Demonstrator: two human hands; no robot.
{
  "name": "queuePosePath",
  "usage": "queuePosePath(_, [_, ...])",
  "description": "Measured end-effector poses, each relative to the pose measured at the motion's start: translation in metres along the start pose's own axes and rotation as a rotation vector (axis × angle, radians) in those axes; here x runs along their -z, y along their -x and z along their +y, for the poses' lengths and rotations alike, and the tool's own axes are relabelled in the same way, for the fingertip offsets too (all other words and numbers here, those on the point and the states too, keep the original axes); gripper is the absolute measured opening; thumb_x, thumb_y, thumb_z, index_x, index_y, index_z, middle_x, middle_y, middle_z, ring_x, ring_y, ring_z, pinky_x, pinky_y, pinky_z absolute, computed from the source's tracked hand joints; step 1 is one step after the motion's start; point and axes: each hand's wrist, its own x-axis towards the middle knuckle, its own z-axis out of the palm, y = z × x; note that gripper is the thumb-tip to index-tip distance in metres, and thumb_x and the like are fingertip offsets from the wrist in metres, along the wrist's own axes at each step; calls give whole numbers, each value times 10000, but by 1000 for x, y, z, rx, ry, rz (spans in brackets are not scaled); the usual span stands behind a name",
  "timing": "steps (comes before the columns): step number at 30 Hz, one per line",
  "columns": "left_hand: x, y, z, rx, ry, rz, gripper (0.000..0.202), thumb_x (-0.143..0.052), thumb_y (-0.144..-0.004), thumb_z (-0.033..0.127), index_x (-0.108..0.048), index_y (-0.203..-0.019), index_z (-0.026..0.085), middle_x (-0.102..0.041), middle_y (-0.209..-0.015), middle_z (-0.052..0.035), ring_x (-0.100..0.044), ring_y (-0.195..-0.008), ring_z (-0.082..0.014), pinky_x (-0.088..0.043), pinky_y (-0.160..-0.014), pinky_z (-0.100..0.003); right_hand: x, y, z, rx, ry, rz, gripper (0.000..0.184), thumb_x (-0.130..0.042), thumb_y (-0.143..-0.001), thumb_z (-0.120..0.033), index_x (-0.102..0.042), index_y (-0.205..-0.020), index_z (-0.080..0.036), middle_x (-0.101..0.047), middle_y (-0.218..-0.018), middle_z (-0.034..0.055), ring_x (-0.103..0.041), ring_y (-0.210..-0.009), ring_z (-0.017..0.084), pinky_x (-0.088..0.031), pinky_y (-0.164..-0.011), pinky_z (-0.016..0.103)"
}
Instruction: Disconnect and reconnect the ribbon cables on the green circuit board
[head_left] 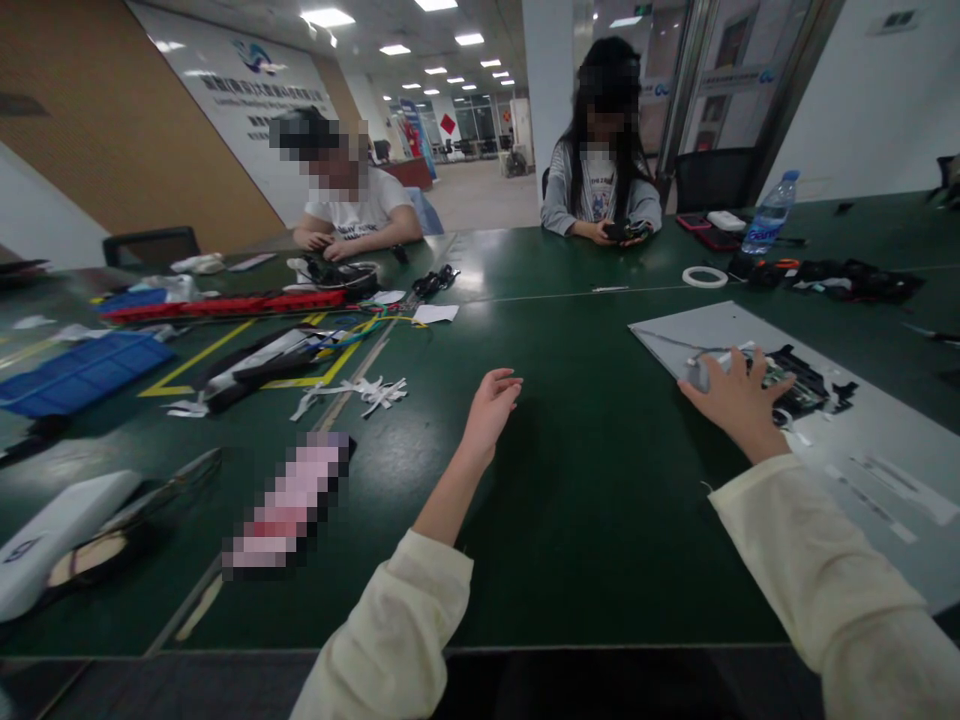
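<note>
My left hand [489,408] hovers over the bare green table [585,470], fingers loosely curled and apart, holding nothing. My right hand [735,400] rests with spread fingers on a black device [802,385] with loose parts, which lies on a grey mat [885,440] at the right. A small grey rounded piece [697,374] sits at that hand's fingertips. Both arms wear cream sleeves.
Two people sit across the table handling small black items. A tape roll [705,277], a water bottle [769,215] and black parts lie at the far right. Blue tray [82,370], red strip [225,305], white scraps [367,393] and a pixelated object [289,505] lie left.
</note>
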Motion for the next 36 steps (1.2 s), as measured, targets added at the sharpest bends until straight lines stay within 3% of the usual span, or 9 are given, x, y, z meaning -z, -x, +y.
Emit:
queuePosePath(11, [-3,3,1,16,-22,-23,329,-570,-809,253,-510,-1130,212,-612,-1153,-88,-566,-1059,-207,-449,-834,-332,-12,-17,19,-110,-14,109,640,-338,-817,-616,-508,-1264,-189,-344,-1407,188,-89,-1341,422,-146,-938,716])
queuePosePath(20, [-2,-1,-7,11,-33,-41,343,-572,-813,252,-505,-1146,209,-613,-1149,-82,-578,-1023,-197,-449,-828,-327,-14,-28,41,-91,-70,125,634,-389,-816,-629,-522,-1228,-165,-375,-1357,226,-141,-1308,426,-193,-932,639])
queuePosePath(26, [-1,-2,-10,5,-39,-45,348,-569,-819,267,-504,-1157,219,-613,-1148,-74,-577,-1020,-193,-449,-831,-325,-20,-34,49,-90,-60,139,585,-451,-795,-591,-522,-1215,-191,-387,-1359,203,-148,-1305,425,-94,-948,704])
queuePosePath(30, [-1,-1,-7,7,-42,-42,351,-570,-815,257,-504,-1157,210,-613,-1142,-78,-579,-1005,-189,-451,-819,-316,-21,-37,50,-116,-62,115,474,-460,-823,-448,-516,-1229,-211,-396,-1365,185,-141,-1315,409,1,-932,737])
queuePosePath(33, [-3,0,-4,18,-48,-29,345,-571,-811,250,-509,-1147,204,-611,-1139,-83,-581,-991,-190,-455,-794,-306,-17,-38,57,-177,-129,158,425,-428,-847,-365,-500,-1249,-247,-361,-1405,156,-126,-1335,374,-27,-945,723])
queuePosePath(36, [-4,0,-3,25,-48,-17,338,-576,-804,240,-518,-1135,202,-616,-1131,-84,-586,-977,-188,-457,-790,-305,-12,-41,75,-337,-238,264,461,-444,-837,-402,-465,-1283,-287,-287,-1448,135,-124,-1346,364,-128,-956,694])
